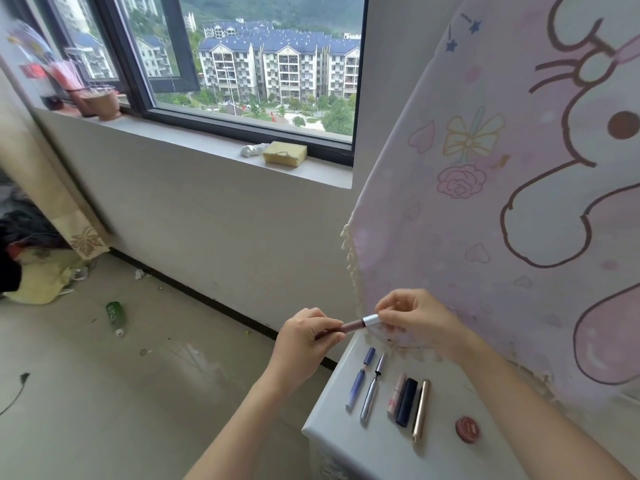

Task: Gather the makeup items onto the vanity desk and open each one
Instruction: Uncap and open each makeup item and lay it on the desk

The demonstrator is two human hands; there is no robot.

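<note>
I hold a slim lip gloss tube [351,326] level above the far left corner of the white vanity desk [349,441]. My left hand [304,337] grips its dark reddish barrel. My right hand [412,315] pinches the silver cap [370,319], which still meets the barrel. On the desk lie a blue pen-like item [356,389] with its cap [369,356] off, a silver liner [369,396] with its cap [380,362] apart, a pink tube [397,393], a dark navy tube [407,401], a gold tube [421,410] and a small round red pot [467,429].
A pink cartoon-print cloth [502,202] hangs along the desk's far and right side. The window sill [207,140] carries a yellow sponge [284,153] and a brown pot [102,103]. A green bottle [115,315] lies on the floor, with bags [38,271] at the far left.
</note>
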